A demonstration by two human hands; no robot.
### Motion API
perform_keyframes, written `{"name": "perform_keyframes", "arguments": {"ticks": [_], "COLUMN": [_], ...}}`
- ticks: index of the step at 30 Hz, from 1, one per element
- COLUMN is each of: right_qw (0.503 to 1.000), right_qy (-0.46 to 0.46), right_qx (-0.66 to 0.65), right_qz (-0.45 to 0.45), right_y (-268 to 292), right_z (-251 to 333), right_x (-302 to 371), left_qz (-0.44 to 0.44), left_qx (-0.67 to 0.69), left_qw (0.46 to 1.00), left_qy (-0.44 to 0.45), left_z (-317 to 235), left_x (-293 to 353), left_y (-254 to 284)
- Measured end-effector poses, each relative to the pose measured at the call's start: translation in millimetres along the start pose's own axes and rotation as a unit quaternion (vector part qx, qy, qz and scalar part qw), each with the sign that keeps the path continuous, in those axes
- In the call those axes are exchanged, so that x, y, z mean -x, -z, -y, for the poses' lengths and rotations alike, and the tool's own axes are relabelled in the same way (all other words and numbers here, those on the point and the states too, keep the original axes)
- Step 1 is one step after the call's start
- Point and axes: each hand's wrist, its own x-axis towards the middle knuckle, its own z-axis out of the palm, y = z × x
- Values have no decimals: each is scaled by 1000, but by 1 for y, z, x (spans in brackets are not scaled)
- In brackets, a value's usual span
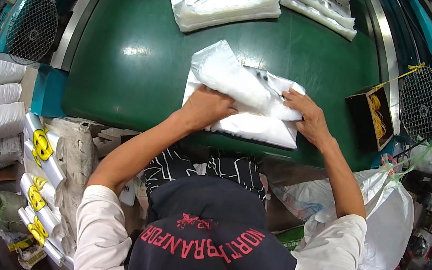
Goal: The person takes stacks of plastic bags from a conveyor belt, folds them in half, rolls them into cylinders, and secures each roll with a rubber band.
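Lying on the near middle of the green belt, head view: one white plastic-film bundle, its upper layer folded up and skewed toward the far left. Left hand — at the bundle's left side, fingers curled against the folded layer, fingertips hidden; whether they are closed on film cannot be told. Right hand — gripping the folded layer's right end, fingers laid over the film. Handling, as judged: light, soft, limp, probably slippery, layers apt to slide; not fragile, though thin film may crease. Best hold: both side edges, several layers together. Also present: printed bag stacks at far left and far right.
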Motion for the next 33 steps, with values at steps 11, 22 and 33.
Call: {"name": "perform_keyframes", "arguments": {"ticks": [11, 22, 33], "right_qw": [979, 962, 962], "right_qy": [-25, 30, -196], "right_qx": [191, 251, 140], "right_qz": [58, 105, 128], "right_y": [1, -44, 14], "right_z": [52, 82, 4], "right_x": [-7, 5, -73], "left_qz": [203, 125, 165], "left_qx": [-184, -102, -12], "left_qw": [961, 986, 967], "left_qy": [42, -32, 195], "left_z": [17, -18, 53], "left_x": [-64, 25, -42], "left_y": [69, 13, 45]}}
